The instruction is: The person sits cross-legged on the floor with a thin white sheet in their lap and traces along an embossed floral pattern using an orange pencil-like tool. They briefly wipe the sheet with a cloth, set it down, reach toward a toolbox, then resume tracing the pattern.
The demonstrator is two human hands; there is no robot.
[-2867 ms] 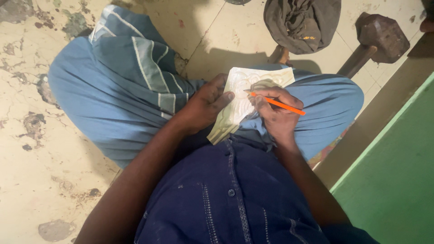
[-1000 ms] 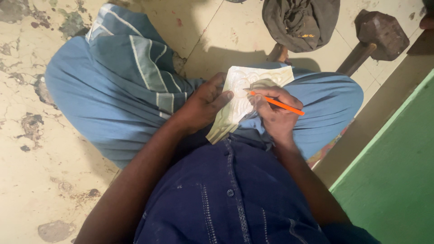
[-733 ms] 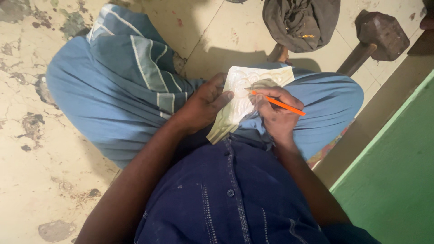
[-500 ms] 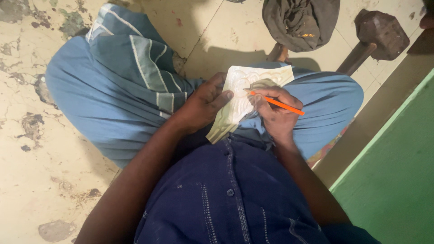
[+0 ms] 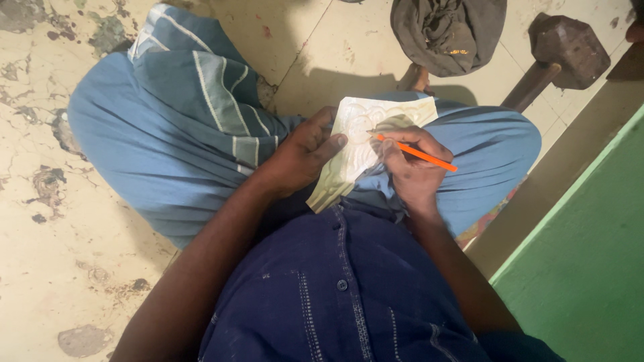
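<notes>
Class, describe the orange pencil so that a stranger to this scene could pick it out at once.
Start at the pale carved slab resting on the seated person's blue-clothed lap. The right hand grips the orange pencil, tip on the slab. It is the only thin, bright orange thing here.

Seated on the floor (image 5: 40, 268), legs folded, cloth-wrapped knees (image 5: 168, 134) spread left and right. On the lap, between the knees — a flat carved slab (image 5: 359, 144), tilted, far end toward the floor ahead. Left hand (image 5: 302, 157) on the slab's left edge, thumb over its face; right hand (image 5: 409, 167) on its right side, pencil (image 5: 416, 153) pinched in the fingers, tip touching the slab. Ahead of the right knee, a bundled cloth (image 5: 446, 33) on the floor; right of that, a hammer (image 5: 560, 50), handle slanting back toward the knee. Along the right — a raised ledge (image 5: 570, 154), wall (image 5: 590, 268) beyond.
</notes>
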